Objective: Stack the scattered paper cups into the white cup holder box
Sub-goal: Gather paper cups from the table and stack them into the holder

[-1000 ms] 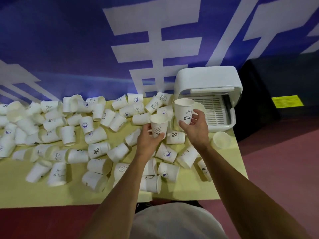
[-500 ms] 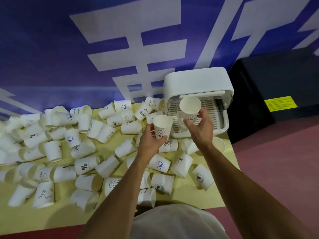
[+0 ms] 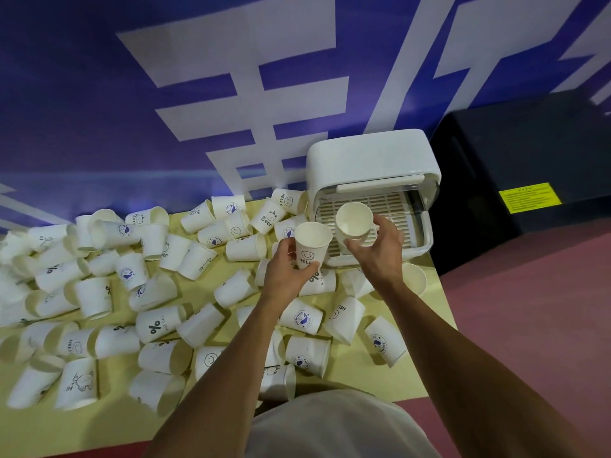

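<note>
**A:** Where is the white cup holder box [image 3: 370, 157] sitting?

**B:** It is standing at the upper right of the yellow worktop [image 3: 357, 381], against the blue wall. Its front is lying open onto a slatted tray [image 3: 390, 206].

**A:** What is the left grip [image 3: 287, 276] holding?

**B:** Its fingers and thumb are curling round the lower part of the HELLO cup [image 3: 310, 246]. The cup is standing upright, mouth up, just left of the box's front edge.

**A:** And the right grip [image 3: 377, 252]?

**B:** It is closing round the base of a second cup [image 3: 354, 221] and tilting its mouth towards the camera, over the tray at the box's opening. Whether that cup is touching the tray, I cannot tell.

**A:** How are the two held cups sitting?

**B:** Just beside each other, near the centre right of the frame. Whether their rims are touching, I cannot tell.

**A:** And the rest?

**B:** The scattered paper cups [image 3: 158, 327] are lying mostly on their sides across the worktop, from the centre to the left edge of the frame, with a few lying beneath the forearms
</note>
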`<state>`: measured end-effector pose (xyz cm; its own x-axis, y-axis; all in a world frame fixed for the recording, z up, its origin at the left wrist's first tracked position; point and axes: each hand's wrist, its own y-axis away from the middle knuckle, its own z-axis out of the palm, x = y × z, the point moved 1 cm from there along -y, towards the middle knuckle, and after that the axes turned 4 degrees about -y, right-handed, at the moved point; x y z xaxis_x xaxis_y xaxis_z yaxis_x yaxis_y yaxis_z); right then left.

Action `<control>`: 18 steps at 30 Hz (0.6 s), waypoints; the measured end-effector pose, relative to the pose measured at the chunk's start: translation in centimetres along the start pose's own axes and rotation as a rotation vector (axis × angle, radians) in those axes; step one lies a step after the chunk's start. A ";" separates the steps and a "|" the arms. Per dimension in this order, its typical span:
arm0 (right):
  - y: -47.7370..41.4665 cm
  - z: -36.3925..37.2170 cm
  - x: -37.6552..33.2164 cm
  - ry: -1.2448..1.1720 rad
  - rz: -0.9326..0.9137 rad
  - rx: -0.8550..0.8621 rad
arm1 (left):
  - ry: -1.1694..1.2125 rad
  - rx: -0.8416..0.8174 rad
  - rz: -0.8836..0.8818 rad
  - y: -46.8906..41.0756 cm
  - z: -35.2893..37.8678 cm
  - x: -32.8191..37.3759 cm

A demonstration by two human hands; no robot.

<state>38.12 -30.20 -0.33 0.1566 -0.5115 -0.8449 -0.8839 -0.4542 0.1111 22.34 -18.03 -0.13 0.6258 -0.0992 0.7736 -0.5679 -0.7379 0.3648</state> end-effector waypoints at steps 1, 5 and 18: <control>0.2 -0.1 0.0 -0.004 0.011 0.005 | 0.000 -0.002 0.004 0.1 0.0 0.1; 1.2 -0.1 -0.3 -0.027 0.007 0.029 | -0.006 -0.009 0.025 0.3 0.1 0.6; 2.7 -1.1 -2.0 -0.111 -0.014 -0.190 | 0.007 -0.016 0.066 0.5 1.2 1.3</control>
<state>35.88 -31.23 2.24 0.1099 -0.4257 -0.8982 -0.7816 -0.5952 0.1865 23.50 -19.32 0.44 0.5833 -0.1427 0.7996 -0.6164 -0.7189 0.3214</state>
